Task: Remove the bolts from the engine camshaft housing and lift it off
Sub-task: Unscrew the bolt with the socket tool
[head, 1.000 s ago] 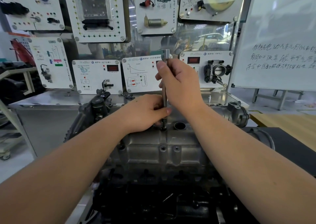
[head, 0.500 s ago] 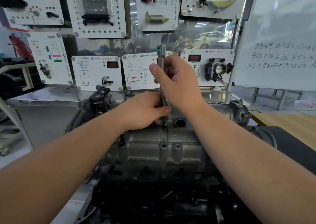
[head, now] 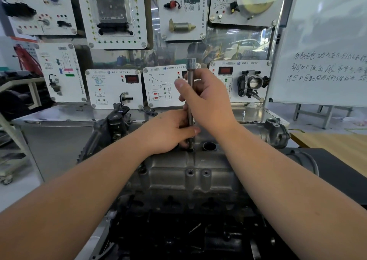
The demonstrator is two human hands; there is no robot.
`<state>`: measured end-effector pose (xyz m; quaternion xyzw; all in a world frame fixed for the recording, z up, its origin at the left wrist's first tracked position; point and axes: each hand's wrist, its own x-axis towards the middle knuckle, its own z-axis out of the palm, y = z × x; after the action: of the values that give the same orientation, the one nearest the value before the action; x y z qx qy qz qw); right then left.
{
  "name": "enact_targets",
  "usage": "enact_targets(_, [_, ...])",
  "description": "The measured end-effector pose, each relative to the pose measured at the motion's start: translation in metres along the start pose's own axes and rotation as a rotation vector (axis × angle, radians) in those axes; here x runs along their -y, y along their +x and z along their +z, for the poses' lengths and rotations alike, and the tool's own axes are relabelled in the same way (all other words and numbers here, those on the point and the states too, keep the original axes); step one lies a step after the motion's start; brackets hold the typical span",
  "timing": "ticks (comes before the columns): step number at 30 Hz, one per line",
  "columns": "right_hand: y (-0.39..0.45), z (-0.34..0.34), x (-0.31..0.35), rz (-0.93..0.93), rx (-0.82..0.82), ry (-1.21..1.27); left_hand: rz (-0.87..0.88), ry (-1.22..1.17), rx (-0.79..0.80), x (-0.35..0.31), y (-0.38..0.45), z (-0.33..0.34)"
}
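Behind the bench there's a wall of white training panels [head: 114, 14], each with some car part bolted on: a throttle body [head: 253, 82] on the lower right one, a brass-tipped cylinder part [head: 181, 27] up top, and a couple of red digital readouts [head: 131, 79] on the lower row. A whiteboard [head: 325, 41] with handwritten notes leans on the right side, with a wooden tabletop [head: 333, 146] below it. A stainless shelf [head: 59, 114] runs under the panels.
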<state>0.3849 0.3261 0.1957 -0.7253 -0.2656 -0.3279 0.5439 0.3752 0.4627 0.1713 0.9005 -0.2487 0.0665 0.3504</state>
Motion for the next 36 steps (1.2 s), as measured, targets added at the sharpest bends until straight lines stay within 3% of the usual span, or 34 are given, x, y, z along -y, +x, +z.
enact_targets(10, [0.0030,-0.0020,-0.0026,0.014,-0.015,-0.016,0.002,0.050,0.062,0.0016,0.0006,0.0002])
enact_targets(18, [0.0045,-0.0009,-0.0033,-0.030,-0.106,-0.046,-0.001,0.044,0.016,0.0045,0.0066,0.0015])
enact_targets(26, [0.0049,0.0005,-0.0025,0.002,-0.004,0.021,0.004,0.030,0.025,0.0067,0.0062,0.0003])
enact_targets(36, [0.0050,-0.0013,-0.0028,-0.006,-0.087,0.000,0.030,0.052,0.040,0.0035,0.0052,0.0013])
